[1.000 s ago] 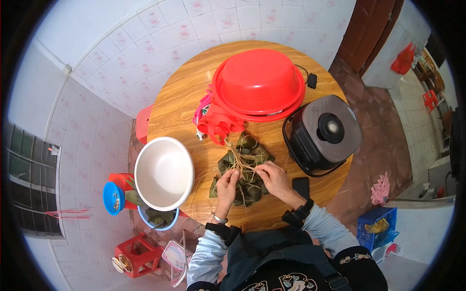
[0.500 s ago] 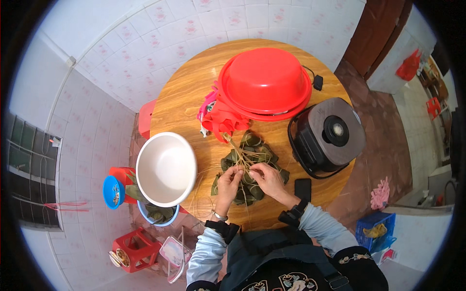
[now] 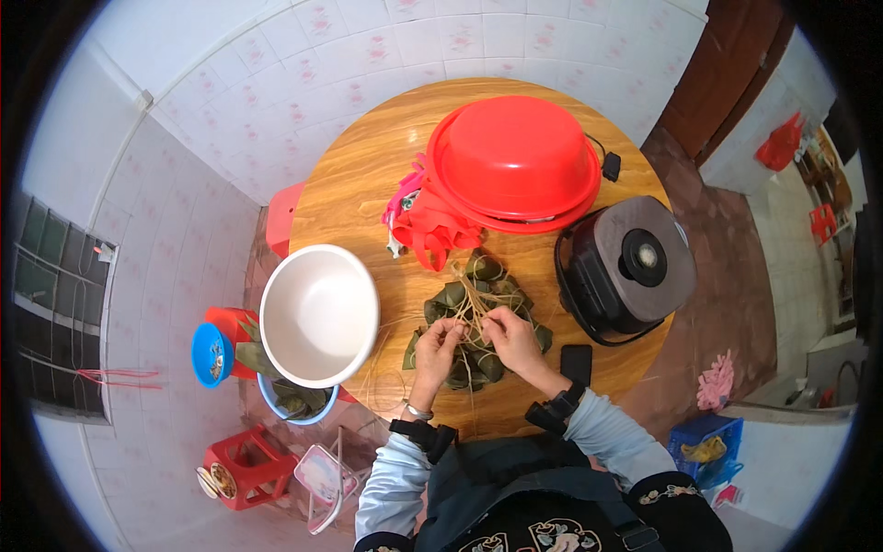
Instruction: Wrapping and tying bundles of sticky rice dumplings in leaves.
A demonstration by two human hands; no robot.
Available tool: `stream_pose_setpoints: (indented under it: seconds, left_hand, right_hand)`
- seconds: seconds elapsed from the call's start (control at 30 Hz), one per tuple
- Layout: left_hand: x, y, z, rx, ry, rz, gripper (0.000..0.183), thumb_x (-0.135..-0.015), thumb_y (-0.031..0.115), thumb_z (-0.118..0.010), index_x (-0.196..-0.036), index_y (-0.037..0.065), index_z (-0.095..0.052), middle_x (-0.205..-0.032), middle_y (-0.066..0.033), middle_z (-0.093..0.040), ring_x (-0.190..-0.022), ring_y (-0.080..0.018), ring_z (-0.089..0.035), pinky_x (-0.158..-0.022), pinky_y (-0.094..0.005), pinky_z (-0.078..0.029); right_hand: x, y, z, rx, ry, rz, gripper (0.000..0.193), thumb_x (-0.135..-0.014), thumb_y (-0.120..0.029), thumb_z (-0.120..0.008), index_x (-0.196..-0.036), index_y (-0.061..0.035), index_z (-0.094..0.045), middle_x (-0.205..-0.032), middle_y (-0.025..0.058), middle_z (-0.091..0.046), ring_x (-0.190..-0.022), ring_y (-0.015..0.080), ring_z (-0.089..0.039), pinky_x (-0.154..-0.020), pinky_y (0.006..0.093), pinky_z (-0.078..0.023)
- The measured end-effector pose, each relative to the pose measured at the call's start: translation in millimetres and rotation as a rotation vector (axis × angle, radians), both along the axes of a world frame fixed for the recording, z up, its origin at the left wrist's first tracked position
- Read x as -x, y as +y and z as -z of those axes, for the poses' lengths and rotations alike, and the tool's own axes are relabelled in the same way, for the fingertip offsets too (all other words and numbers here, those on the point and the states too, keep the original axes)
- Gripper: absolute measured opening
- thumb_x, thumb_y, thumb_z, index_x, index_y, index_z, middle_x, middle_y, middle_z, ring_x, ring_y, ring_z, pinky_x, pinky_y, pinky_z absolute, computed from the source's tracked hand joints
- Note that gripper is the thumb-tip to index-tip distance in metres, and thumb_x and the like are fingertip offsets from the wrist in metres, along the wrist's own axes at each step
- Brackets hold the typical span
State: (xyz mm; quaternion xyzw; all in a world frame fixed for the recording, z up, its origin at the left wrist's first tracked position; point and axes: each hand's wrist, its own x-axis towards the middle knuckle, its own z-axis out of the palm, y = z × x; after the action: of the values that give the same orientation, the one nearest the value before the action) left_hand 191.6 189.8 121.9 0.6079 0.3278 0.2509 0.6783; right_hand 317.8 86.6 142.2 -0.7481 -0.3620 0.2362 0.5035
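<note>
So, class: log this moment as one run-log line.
left hand: on leaf-wrapped dumplings | right hand: gripping straw strings | white bowl: beside pile

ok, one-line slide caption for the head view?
Both hands, left hand and right hand, tying strings on leaf-wrapped dumplings at a round wooden table.

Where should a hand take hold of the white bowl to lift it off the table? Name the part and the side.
Take the white bowl by its rim on the left, where it overhangs the round wooden table edge. It sits upright and open, so fingers can hook under that free lip. The right rim is probably less handy: the left hand and the leaf-wrapped dumplings crowd it.
</note>
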Motion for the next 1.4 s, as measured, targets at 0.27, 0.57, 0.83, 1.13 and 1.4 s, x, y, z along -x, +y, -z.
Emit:
stream_pose_setpoints:
  seconds: [0.27, 0.57, 0.83, 1.13, 1.4]
  left_hand:
    - [6, 6, -16, -0.036, 0.075, 0.026, 0.014, -0.091, 0.011, -0.057, -0.097, -0.001, -0.061, -0.086, -0.0009, -0.063, -0.079, -0.0070, -0.056, -0.073, -0.0211, -0.046]
    - [2, -11, -19, -0.134, 0.037, -0.062, 0.013, -0.087, 0.010, -0.061, -0.094, -0.001, -0.063, -0.077, 0.0019, -0.062, -0.067, -0.0033, -0.053, -0.061, -0.0187, -0.044]
    - [17, -28, -35, 0.046, 0.011, -0.009, 0.016, -0.088, 0.007, -0.059, -0.102, -0.001, -0.062, -0.086, -0.0011, -0.064, -0.075, -0.0057, -0.057, -0.068, -0.0191, -0.047]
    - [2, -47, -41, -0.271, 0.008, 0.118, 0.023, -0.092, 0.003, -0.051, -0.113, -0.001, -0.058, -0.099, -0.0112, -0.064, -0.088, -0.0150, -0.062, -0.077, -0.0254, -0.048]
    - [1, -35, -42, -0.385, 0.146, 0.077, 0.021, -0.088, 0.003, -0.054, -0.108, 0.001, -0.060, -0.090, -0.0134, -0.064, -0.079, -0.0210, -0.063, -0.072, -0.0275, -0.049]
  right_hand:
    - [-15, -6, -13, 0.018, 0.084, -0.048, 0.020, -0.089, -0.020, -0.056, -0.095, -0.0001, -0.057, -0.074, 0.0104, -0.063, -0.067, 0.0177, -0.062, -0.060, 0.0306, -0.047]
    - [-12, -4, -11, 0.027, -0.024, -0.083, 0.022, -0.087, -0.021, -0.059, -0.095, -0.0011, -0.058, -0.077, 0.0106, -0.062, -0.067, 0.0201, -0.060, -0.060, 0.0321, -0.046]
    - [-11, -13, -11, -0.039, -0.014, -0.034, 0.019, -0.087, -0.017, -0.059, -0.097, -0.0019, -0.060, -0.087, 0.0093, -0.063, -0.072, 0.0194, -0.061, -0.062, 0.0299, -0.047]
    - [-8, -25, -30, -0.181, -0.015, -0.100, 0.013, -0.086, -0.013, -0.060, -0.092, -0.0008, -0.060, -0.092, 0.0084, -0.058, -0.074, 0.0160, -0.060, -0.066, 0.0274, -0.049]
    - [-6, -21, -24, -0.072, 0.063, -0.123, 0.012, -0.084, -0.011, -0.062, -0.090, -0.0012, -0.060, -0.090, 0.0080, -0.055, -0.074, 0.0165, -0.059, -0.062, 0.0266, -0.046]
